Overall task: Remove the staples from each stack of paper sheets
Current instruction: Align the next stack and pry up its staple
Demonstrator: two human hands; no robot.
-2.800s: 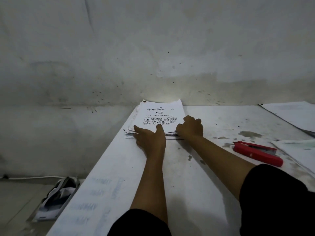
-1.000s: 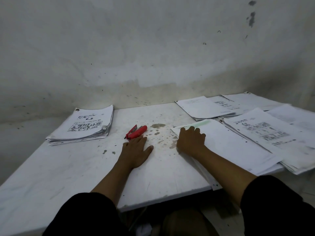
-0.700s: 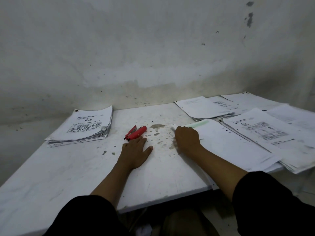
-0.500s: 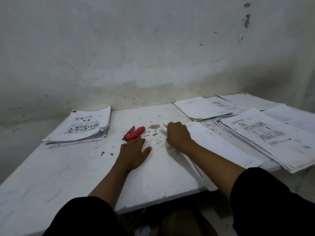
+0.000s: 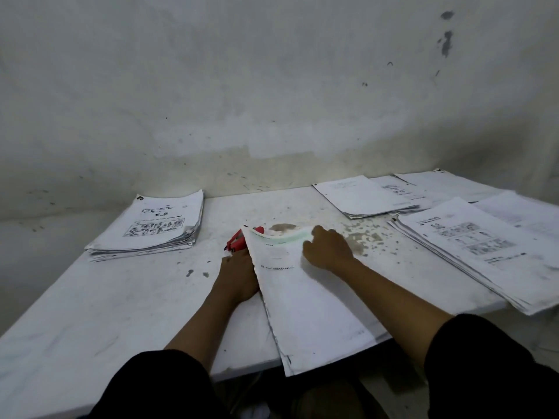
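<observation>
A white paper stack (image 5: pixel 302 303) lies slanted in front of me at the middle of the table, its near end hanging over the front edge. My right hand (image 5: pixel 328 249) holds its far end with bent fingers, and that end curls up a little. My left hand (image 5: pixel 237 276) rests flat on the table, its right side hidden under the stack's left edge. A red staple remover (image 5: pixel 237 241) lies just beyond my left fingers, partly covered by the stack's far corner.
A thick pile of printed sheets (image 5: pixel 151 228) sits at the table's far left. Further stacks lie at the far right (image 5: pixel 363 196) and along the right side (image 5: pixel 472 252). The white table (image 5: pixel 121 313) is stained near its middle and stands against a wall.
My right hand has dragged the paper stack leftward to the middle, over my left hand's edge and part of the staple remover. My left hand has stayed in place.
</observation>
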